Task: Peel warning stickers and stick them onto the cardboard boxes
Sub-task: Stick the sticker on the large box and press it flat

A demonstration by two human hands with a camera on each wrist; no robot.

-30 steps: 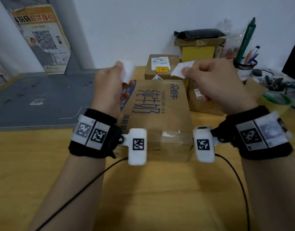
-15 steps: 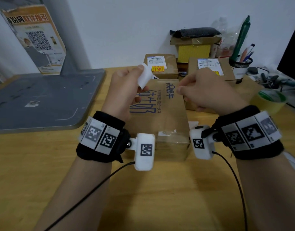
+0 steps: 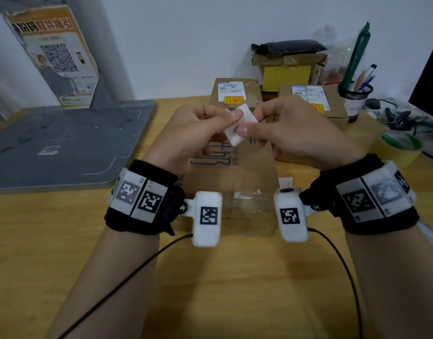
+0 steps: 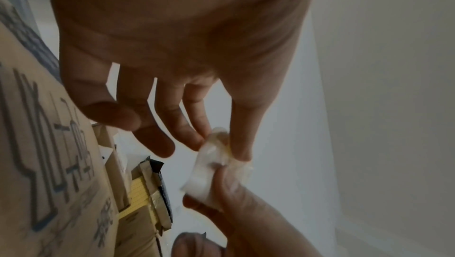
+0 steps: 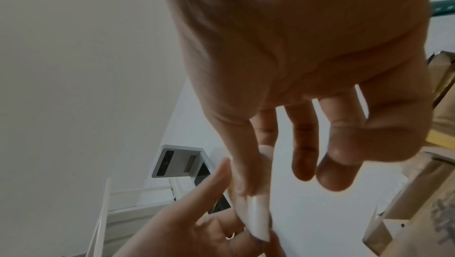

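A small white sticker sheet [image 3: 236, 135] is held above a cardboard box with blue print [image 3: 237, 177]. My left hand [image 3: 231, 118] pinches its upper left part between thumb and forefinger, and my right hand [image 3: 249, 123] pinches its right edge. The left wrist view shows the white sheet [image 4: 209, 165] crumpled between my left hand [image 4: 221, 144] and a right thumb. In the right wrist view my right hand [image 5: 248, 189] pinches the sheet [image 5: 256, 216]. Two boxes behind, the left [image 3: 253, 94] and the right [image 3: 337, 104], each carry a yellow warning sticker [image 3: 232, 101].
A grey mat [image 3: 63, 143] covers the table's left side, with a poster [image 3: 54, 57] leaning behind it. A yellow box under a black bag [image 3: 286, 74], a pen holder [image 3: 354, 96], a tape roll [image 3: 398, 148] and cables crowd the right.
My hands were apart, each with a white piece; they have come together over the printed box, and both now pinch one white sheet.
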